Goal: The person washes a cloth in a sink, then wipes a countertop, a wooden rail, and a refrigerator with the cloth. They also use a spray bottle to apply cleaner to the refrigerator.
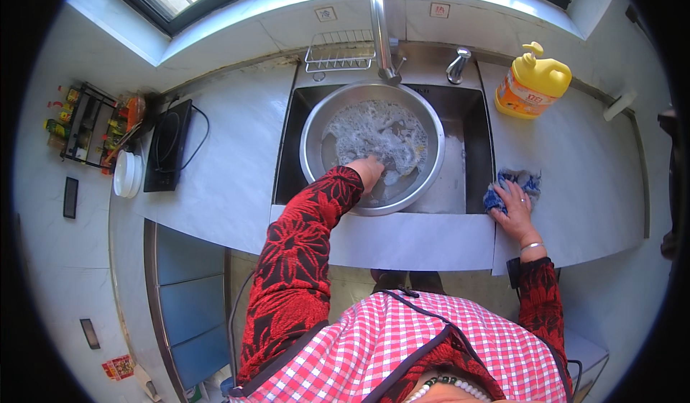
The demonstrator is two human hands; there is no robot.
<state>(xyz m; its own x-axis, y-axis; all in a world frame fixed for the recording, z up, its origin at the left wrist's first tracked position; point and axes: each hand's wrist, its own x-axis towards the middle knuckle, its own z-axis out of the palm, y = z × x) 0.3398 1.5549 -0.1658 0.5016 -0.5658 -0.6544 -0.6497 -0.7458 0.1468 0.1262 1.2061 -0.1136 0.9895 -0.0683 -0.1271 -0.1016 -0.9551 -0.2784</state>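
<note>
A round stainless steel basin (372, 209) stands in the sink, holding water with white suds (372, 133) on it. My left hand (368, 172) reaches over its near rim, fingertips down in the sudsy water. What those fingers touch is hidden by the foam. On the counter just right of the sink, my right hand (515, 209) presses on a crumpled blue and white cloth (525, 181), fingers curled over it. The cloth lies at the sink's edge.
The sink (450, 176) shows right of the basin, under a tall faucet (381, 36). A wire rack (340, 52) and a chrome dispenser (458, 66) stand behind. A yellow detergent jug (532, 85) is at right. Leftward are an induction cooktop (168, 147), white bowls (128, 174) and a spice rack (89, 125).
</note>
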